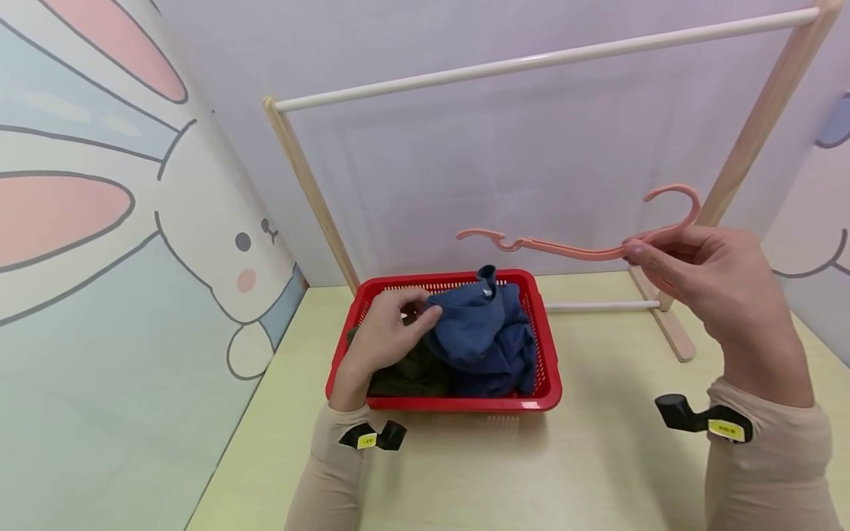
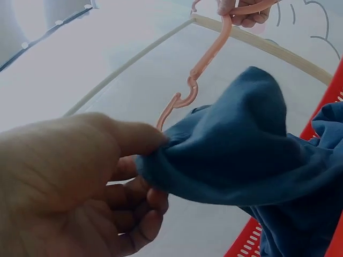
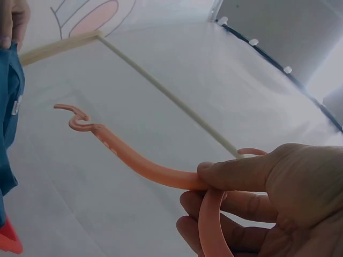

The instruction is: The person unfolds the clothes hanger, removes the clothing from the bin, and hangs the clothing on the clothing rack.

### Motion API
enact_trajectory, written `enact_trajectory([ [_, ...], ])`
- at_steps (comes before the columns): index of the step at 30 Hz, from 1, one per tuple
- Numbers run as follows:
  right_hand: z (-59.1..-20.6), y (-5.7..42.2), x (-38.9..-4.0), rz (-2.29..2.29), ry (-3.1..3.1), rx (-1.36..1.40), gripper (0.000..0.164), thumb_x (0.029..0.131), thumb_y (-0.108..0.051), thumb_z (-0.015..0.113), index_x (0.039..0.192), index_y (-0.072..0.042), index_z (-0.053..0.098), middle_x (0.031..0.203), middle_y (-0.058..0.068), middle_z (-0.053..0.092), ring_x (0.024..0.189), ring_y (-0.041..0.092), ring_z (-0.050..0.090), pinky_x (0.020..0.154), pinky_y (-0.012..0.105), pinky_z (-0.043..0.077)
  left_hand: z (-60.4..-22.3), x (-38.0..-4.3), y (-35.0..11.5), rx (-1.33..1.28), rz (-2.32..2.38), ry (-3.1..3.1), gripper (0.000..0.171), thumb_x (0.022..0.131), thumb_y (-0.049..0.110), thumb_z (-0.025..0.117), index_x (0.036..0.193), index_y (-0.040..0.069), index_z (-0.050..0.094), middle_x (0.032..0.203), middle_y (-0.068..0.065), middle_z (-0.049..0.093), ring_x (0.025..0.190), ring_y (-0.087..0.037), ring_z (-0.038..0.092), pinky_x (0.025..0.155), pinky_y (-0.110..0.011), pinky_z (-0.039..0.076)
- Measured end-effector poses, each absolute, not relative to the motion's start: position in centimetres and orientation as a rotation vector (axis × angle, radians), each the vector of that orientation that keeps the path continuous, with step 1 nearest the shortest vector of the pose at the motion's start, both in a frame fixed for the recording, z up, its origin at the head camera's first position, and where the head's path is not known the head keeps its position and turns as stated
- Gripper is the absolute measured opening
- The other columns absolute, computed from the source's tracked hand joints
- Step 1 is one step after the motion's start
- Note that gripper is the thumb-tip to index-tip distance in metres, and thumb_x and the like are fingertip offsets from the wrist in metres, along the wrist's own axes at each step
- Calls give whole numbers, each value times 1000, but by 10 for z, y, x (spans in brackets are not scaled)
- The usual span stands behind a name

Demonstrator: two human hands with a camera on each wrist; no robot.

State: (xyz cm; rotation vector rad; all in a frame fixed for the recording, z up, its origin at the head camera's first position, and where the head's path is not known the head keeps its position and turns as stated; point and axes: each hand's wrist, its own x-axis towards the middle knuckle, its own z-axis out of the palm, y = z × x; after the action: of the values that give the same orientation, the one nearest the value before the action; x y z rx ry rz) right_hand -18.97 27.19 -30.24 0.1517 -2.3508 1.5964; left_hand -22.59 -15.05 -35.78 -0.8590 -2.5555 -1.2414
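Note:
My left hand (image 1: 388, 332) pinches the edge of a blue garment (image 1: 468, 321) between thumb and fingers. That edge is lifted while the rest of the cloth lies in a red basket (image 1: 551, 402). In the left wrist view the pinched fold of blue cloth (image 2: 230, 144) spreads away from my fingertips. A small white label (image 3: 17, 105) shows on it in the right wrist view. Off to the right, my right hand (image 1: 724, 287) grips a pink clothes hanger (image 1: 578, 253) just under its hook. One arm of the hanger points left toward the garment, apart from it.
Dark green cloth (image 1: 415, 372) lies in the basket's left part. Behind it stands a rack with a white top bar (image 1: 531, 63), wooden posts (image 1: 764, 118) and a low white bar (image 1: 598, 305). A wall with a painted rabbit (image 1: 219, 243) borders the table on the left.

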Motion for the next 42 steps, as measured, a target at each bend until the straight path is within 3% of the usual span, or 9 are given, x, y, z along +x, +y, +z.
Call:
enact_trajectory([
  [5,-302,271,-190,1593,-2349,161,25,102,-17,84,125,-7,85,95,-13,83,89,4,72,75,13,58,-354,-225,-152,-770,-1264,-2506,16,98,14,87,111,6,81,94,-6,73,82,-22,62,75,-41,59],
  [9,-303,271,-190,1600,-2346,165,25,102,-16,84,125,-7,85,95,-14,84,90,4,72,76,13,58,-352,-224,-156,-768,-1281,-2523,28,91,12,94,116,7,83,97,-5,75,82,-21,64,73,-35,60],
  [12,-303,272,-191,1605,-2343,171,25,102,-16,84,125,-7,84,96,-13,84,90,4,73,77,13,58,-352,-223,-158,-769,-1248,-2520,26,94,13,92,118,9,84,102,-5,77,83,-21,66,75,-31,60],
  [19,-304,272,-191,1648,-2319,190,24,103,-13,82,126,-5,84,99,-12,85,93,5,73,81,13,60,-351,-223,-161,-723,-1207,-2491,16,98,16,87,113,9,85,106,-6,79,87,-21,69,82,-42,63],
  [23,-304,272,-192,1644,-2305,185,25,103,-15,83,126,-5,84,99,-12,85,93,5,74,80,13,59,-350,-223,-160,-752,-1191,-2507,11,100,19,86,108,11,84,99,-4,76,86,-20,65,77,-34,59],
  [29,-309,257,-195,1529,-2336,194,30,103,-23,84,128,-8,83,101,-13,84,92,10,72,73,15,56,-353,-227,-157,-833,-1221,-2512,8,101,19,85,105,12,84,91,-1,71,80,-19,62,71,-32,56],
  [35,-308,221,-200,1509,-2377,306,29,105,-32,81,127,-12,84,110,-10,83,100,17,74,86,16,59,-358,-228,-154,-894,-1197,-2572,11,101,20,84,106,11,83,91,-2,71,80,-18,61,73,-36,57],
  [42,-287,181,-207,1657,-2271,376,28,106,-29,80,125,-9,84,111,-7,84,105,22,74,93,19,61,-358,-230,-155,-900,-1179,-2602,11,99,20,85,105,11,82,87,-1,67,79,-18,59,72,-32,54],
])
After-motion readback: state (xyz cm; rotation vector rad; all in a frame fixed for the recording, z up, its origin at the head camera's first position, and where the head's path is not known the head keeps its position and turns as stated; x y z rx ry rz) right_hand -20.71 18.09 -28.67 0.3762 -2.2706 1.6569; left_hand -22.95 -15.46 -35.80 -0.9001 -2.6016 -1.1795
